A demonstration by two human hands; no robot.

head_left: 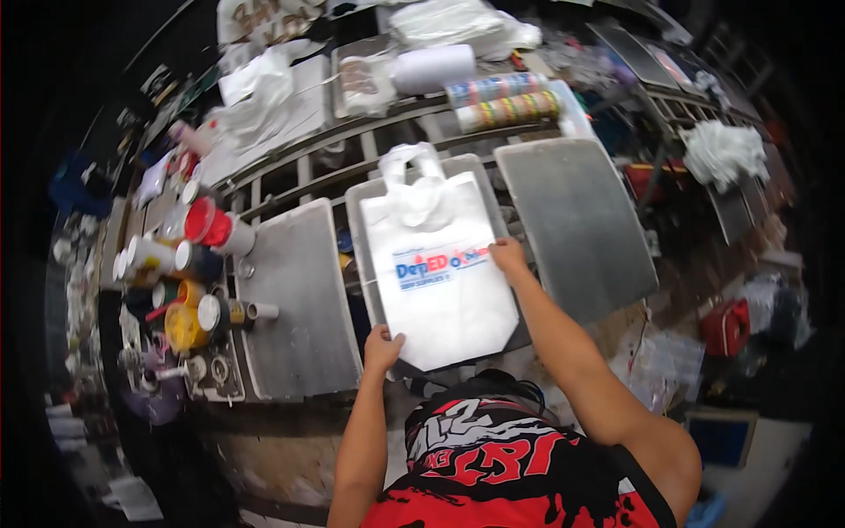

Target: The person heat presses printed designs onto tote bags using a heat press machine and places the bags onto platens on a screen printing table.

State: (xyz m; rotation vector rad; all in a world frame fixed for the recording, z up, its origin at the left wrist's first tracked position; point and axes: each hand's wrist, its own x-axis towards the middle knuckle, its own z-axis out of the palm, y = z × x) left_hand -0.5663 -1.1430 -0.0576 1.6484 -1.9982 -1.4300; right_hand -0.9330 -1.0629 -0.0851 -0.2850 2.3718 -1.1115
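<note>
A white fabric tote bag point(444, 317) with blue and red print lies face up on the middle grey board point(356, 214). Its looped handles point(412, 163) point to the far side, bunched and creased near the bag's mouth. My left hand point(383, 349) pinches the bag's lower left edge, thumb on top. Higher up on the opposite side, my right hand point(509, 253) grips the right edge beside the print. The fingers under the cloth are hidden in both hands.
Grey boards flank the bag at left point(299, 299) and right point(576, 220). Paint tubs, including a red one point(208, 222) and a yellow one point(185, 328), crowd the left. Beyond the metal rack point(308, 167) lie a white roll point(433, 69) and patterned rolls point(509, 112).
</note>
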